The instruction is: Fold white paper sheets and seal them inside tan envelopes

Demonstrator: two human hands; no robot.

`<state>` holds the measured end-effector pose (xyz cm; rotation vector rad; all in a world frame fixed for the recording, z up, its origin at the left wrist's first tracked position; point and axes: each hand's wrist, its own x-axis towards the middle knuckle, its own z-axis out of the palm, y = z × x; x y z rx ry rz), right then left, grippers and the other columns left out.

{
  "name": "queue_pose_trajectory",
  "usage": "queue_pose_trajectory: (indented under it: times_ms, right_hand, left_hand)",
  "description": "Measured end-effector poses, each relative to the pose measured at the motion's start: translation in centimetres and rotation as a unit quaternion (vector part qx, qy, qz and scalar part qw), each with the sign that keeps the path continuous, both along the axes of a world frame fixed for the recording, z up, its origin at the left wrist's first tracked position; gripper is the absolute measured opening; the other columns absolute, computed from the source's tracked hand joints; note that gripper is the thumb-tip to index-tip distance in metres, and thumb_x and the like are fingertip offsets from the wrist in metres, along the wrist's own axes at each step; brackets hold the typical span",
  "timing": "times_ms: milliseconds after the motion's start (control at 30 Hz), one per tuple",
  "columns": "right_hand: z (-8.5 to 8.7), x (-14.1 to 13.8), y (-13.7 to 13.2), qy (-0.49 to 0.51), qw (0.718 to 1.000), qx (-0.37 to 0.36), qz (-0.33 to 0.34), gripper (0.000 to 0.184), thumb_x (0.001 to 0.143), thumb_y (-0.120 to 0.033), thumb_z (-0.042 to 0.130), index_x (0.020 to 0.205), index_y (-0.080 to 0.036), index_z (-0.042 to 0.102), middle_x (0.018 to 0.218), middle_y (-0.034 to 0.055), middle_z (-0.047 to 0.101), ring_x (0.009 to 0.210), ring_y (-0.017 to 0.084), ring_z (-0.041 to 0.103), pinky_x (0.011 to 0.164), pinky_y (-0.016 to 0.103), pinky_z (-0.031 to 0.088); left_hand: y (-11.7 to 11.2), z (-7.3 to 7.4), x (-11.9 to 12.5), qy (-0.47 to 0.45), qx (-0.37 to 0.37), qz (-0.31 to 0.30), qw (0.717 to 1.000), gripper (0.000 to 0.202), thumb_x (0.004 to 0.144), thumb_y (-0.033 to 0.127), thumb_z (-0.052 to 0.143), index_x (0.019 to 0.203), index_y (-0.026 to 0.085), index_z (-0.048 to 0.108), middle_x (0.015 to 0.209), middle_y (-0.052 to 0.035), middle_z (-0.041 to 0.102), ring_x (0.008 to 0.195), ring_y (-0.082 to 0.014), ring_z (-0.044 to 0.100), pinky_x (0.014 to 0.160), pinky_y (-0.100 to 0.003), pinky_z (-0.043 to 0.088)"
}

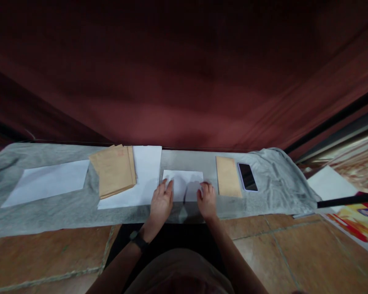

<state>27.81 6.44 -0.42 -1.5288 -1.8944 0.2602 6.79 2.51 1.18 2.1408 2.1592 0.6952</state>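
Note:
A small white sheet of paper (185,183), seemingly folded, lies flat on the grey cloth between my hands. At its left edge rests my left hand (162,200), fingers stretched forward and somewhat apart, the thumb over the paper's margin. My right hand (207,200) touches the opposite edge with bent fingers, thumb and forefinger apart. Left of the sheet, a stack of larger white paper (149,167) lies partly beneath several brown envelopes (115,171). One brown envelope (228,176) lies by itself to the right of my right hand.
A grey cloth (272,183) covers the long narrow surface. On it are a phone (247,177) at the right and another white sheet (49,181) at the far left. Behind rises a dark red fabric wall (171,102). Tiled floor (263,245) lies below; a colourful printed package (360,220) is at right.

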Motion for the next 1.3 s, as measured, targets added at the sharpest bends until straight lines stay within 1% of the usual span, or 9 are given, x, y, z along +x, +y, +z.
queue_pose_trajectory:
  times_ms: [133, 300, 500, 700, 900, 1000, 1133, 1200, 1300]
  right_hand:
    - [-0.4, -4.4, 0.5, 0.037, 0.994, -0.020, 0.102, 0.046, 0.106, -0.030, 0.032, 0.145, -0.019, 0.054, 0.149, 0.0121, 0.056, 0.140, 0.022, 0.049, 0.117, 0.043, 0.044]
    - [-0.7, -6.7, 2.2, -0.056, 0.989, -0.013, 0.135, 0.048, 0.107, -0.025, 0.031, 0.149, -0.014, 0.053, 0.152, 0.0127, 0.056, 0.146, 0.022, 0.045, 0.124, 0.047, 0.035]
    - [-0.6, -5.2, 3.7, -0.173, 0.980, -0.032, 0.098, 0.048, 0.107, -0.028, 0.040, 0.153, -0.013, 0.048, 0.159, 0.0160, 0.046, 0.152, 0.026, 0.037, 0.125, 0.051, 0.028]
    - [-1.5, -3.3, 4.4, -0.177, 0.984, -0.004, 0.026, 0.055, 0.108, -0.036, 0.039, 0.155, -0.007, 0.043, 0.158, 0.0216, 0.046, 0.149, 0.030, 0.040, 0.122, 0.052, 0.030]
    - [-2.2, -0.4, 4.0, -0.162, 0.986, 0.042, -0.011, 0.057, 0.109, -0.039, 0.034, 0.155, -0.006, 0.041, 0.157, 0.0237, 0.047, 0.145, 0.033, 0.045, 0.119, 0.055, 0.032]
    - [-2.0, 0.5, 3.1, -0.145, 0.988, 0.043, -0.029, 0.054, 0.108, -0.036, 0.035, 0.152, -0.007, 0.044, 0.154, 0.0236, 0.051, 0.141, 0.033, 0.048, 0.117, 0.054, 0.036]
    - [-1.1, 0.7, 2.0, -0.109, 0.990, -0.001, -0.092, 0.042, 0.104, -0.029, 0.042, 0.138, -0.012, 0.059, 0.128, 0.0211, 0.068, 0.118, 0.031, 0.064, 0.101, 0.046, 0.049]
    - [-0.4, 0.5, 1.8, -0.107, 0.988, -0.045, -0.105, 0.036, 0.101, -0.028, 0.047, 0.129, -0.013, 0.065, 0.114, 0.0193, 0.071, 0.105, 0.029, 0.068, 0.093, 0.041, 0.052]
    - [0.9, 0.3, 2.3, -0.110, 0.977, -0.152, -0.106, 0.031, 0.100, -0.026, 0.050, 0.123, -0.012, 0.066, 0.109, 0.0165, 0.073, 0.098, 0.025, 0.071, 0.087, 0.033, 0.052]
  left_hand:
    - [1.8, -2.1, 2.6, 0.006, -0.006, -0.076, 0.997, 0.060, 0.097, 0.013, 0.037, 0.157, 0.011, 0.037, 0.162, -0.0176, 0.042, 0.153, -0.0292, 0.034, 0.122, -0.051, 0.035]
    - [3.6, -3.4, 3.2, 0.045, -0.033, -0.078, 0.995, 0.065, 0.094, 0.011, 0.037, 0.159, 0.006, 0.033, 0.165, -0.0197, 0.035, 0.156, -0.0276, 0.027, 0.126, -0.052, 0.027]
    - [4.2, -3.3, 2.7, 0.020, -0.014, -0.022, 0.999, 0.063, 0.100, 0.020, 0.033, 0.162, 0.007, 0.025, 0.165, -0.0203, 0.034, 0.156, -0.0289, 0.027, 0.125, -0.055, 0.028]
    - [4.7, -3.0, 2.3, -0.007, 0.011, 0.030, 0.999, 0.064, 0.102, 0.032, 0.038, 0.158, 0.002, 0.032, 0.161, -0.0243, 0.039, 0.154, -0.0338, 0.030, 0.124, -0.055, 0.030]
    - [4.1, -2.5, 2.0, -0.002, 0.005, 0.026, 1.000, 0.063, 0.103, 0.032, 0.036, 0.155, -0.002, 0.036, 0.161, -0.0268, 0.038, 0.154, -0.0350, 0.030, 0.124, -0.055, 0.030]
    - [2.6, -2.5, 2.0, 0.014, 0.009, -0.004, 1.000, 0.061, 0.103, 0.033, 0.036, 0.156, 0.002, 0.037, 0.162, -0.0233, 0.039, 0.154, -0.0331, 0.030, 0.124, -0.054, 0.032]
    - [0.4, -2.5, 2.4, 0.054, 0.004, -0.063, 0.997, 0.059, 0.104, 0.037, 0.039, 0.157, 0.013, 0.038, 0.161, -0.0155, 0.043, 0.154, -0.0285, 0.033, 0.125, -0.051, 0.030]
    - [-0.2, -2.5, 2.6, 0.070, -0.004, -0.069, 0.995, 0.060, 0.103, 0.041, 0.040, 0.157, 0.013, 0.040, 0.161, -0.0154, 0.044, 0.153, -0.0286, 0.035, 0.125, -0.052, 0.029]
    - [-0.3, -2.4, 2.9, 0.087, -0.012, -0.057, 0.994, 0.066, 0.103, 0.049, 0.041, 0.156, 0.010, 0.040, 0.162, -0.0169, 0.042, 0.153, -0.0305, 0.035, 0.125, -0.053, 0.028]
